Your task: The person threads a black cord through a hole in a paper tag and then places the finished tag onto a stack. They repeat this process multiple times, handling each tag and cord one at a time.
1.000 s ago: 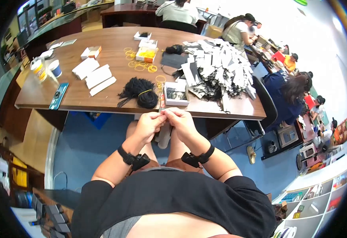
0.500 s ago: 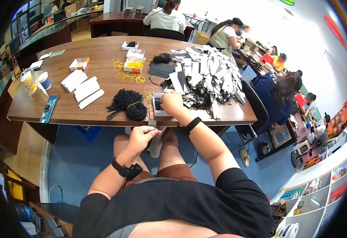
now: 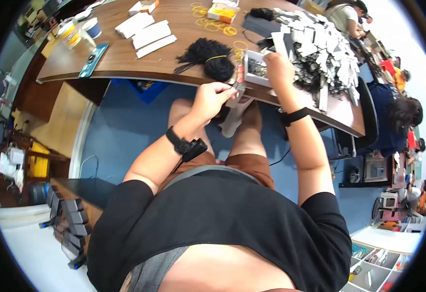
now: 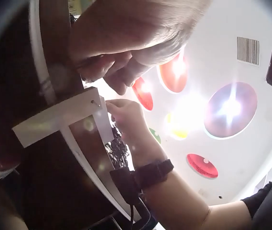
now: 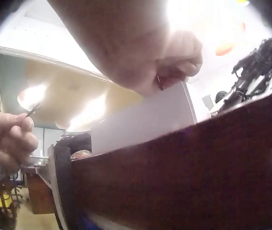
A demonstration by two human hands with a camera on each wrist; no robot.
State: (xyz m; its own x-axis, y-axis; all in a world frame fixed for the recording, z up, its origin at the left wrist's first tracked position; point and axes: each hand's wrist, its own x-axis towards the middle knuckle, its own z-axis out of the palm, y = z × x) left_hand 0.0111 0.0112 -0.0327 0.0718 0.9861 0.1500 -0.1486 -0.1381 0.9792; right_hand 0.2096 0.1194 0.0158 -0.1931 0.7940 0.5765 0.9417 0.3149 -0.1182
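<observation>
The left hand is just off the table's front edge, thumb and fingertips pinching a small thin dark piece. The right hand is at the right side of a white box of small dark pieces; in the right wrist view its curled fingers are over the box's wall, and what they hold is hidden. Left of the box lies a black cord bundle with a yellow band. A large heap of white tags with black cords lies right of the box.
On the table are white strips, loose yellow bands, a box of yellow bands, a teal package and a blue cup. People sit at tables on the right.
From one second ago the hands have parted: the right hand has moved from beside the left hand to the white box. The head view has shifted, so the table sits higher in it.
</observation>
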